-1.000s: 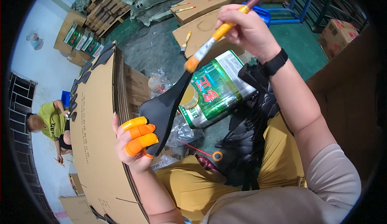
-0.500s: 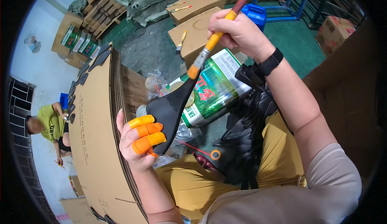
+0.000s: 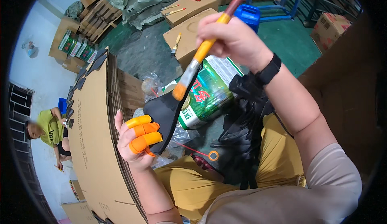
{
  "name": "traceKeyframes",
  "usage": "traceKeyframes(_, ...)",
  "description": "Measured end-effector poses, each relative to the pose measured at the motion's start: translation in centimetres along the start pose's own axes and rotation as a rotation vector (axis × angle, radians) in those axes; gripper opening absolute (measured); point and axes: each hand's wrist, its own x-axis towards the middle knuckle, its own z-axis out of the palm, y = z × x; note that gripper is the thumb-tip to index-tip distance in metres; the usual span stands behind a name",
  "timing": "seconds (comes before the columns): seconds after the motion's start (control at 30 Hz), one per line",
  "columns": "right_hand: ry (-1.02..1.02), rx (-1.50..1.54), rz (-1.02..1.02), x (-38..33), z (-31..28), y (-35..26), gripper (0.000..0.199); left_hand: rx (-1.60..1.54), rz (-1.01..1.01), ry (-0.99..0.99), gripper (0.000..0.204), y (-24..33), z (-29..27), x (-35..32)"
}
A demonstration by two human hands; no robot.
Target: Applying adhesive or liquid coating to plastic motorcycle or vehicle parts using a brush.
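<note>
My left hand (image 3: 137, 145), with yellow and orange finger cots on several fingers, grips a flat, curved black piece (image 3: 159, 108) by its lower end. The piece is wide at the bottom and narrows toward the upper right; its exact kind I cannot make out. My right hand (image 3: 236, 40) is closed round a paintbrush (image 3: 206, 48) with a red and yellow handle. Its orange-stained bristles point down at the edge of the black piece, seemingly touching it. Behind them a green and white metal can (image 3: 215, 91) lies tilted on the floor, its near side partly hidden by the piece.
On my left stands a stack of cardboard sheets (image 3: 90, 127) with black pieces (image 3: 96, 62) along its far edge. Cardboard boxes (image 3: 189, 26) carry more brushes. Black pieces (image 3: 242, 131) pile by my knees. Another person (image 3: 52, 127) sits beyond the stack; a blue jug (image 3: 248, 16) stands behind.
The brush and my right hand have moved left and down, bringing the bristles lower along the black piece's edge. My left hand has shifted only slightly. The view has turned a little.
</note>
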Motion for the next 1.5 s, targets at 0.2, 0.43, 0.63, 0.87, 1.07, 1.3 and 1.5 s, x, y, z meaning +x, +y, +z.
traceKeyframes(0.2, 0.043, -0.104, -0.019, -0.1, -0.4, 0.3, 0.020, -0.071, -0.023, 0.085, 0.013, 0.0, 0.5, 0.0)
traceKeyframes(0.43, 0.238, -0.313, -0.098, -0.7, -4.5, 0.5, 0.017, -0.292, -0.174, 0.213, 0.022, -1.5, 0.8, -1.0)
traceKeyframes(0.63, 0.313, -0.509, -0.190, -1.5, -7.1, 0.1, 0.017, -0.521, -0.200, 0.264, 0.042, -4.0, 1.5, -1.3)
traceKeyframes(0.87, 0.584, -0.170, -0.257, -3.2, -6.9, 1.2, 0.037, -0.943, -0.754, 0.733, 0.040, -5.1, 5.6, -1.8)
traceKeyframes(1.07, 0.467, -0.086, -0.224, -5.7, -2.2, 6.4, 0.012, -1.140, -0.880, 0.826, 0.033, -3.2, 10.4, 1.0)
traceKeyframes(1.3, 0.516, 0.292, 0.123, -4.6, 4.5, 8.7, 0.029, -1.211, -0.922, 0.851, 0.035, -0.3, 14.8, 3.4)
traceKeyframes(1.5, 0.545, 0.534, 0.120, -3.7, 3.8, 9.4, 0.034, -1.175, -0.893, 0.767, 0.031, 2.6, 15.9, 4.9)
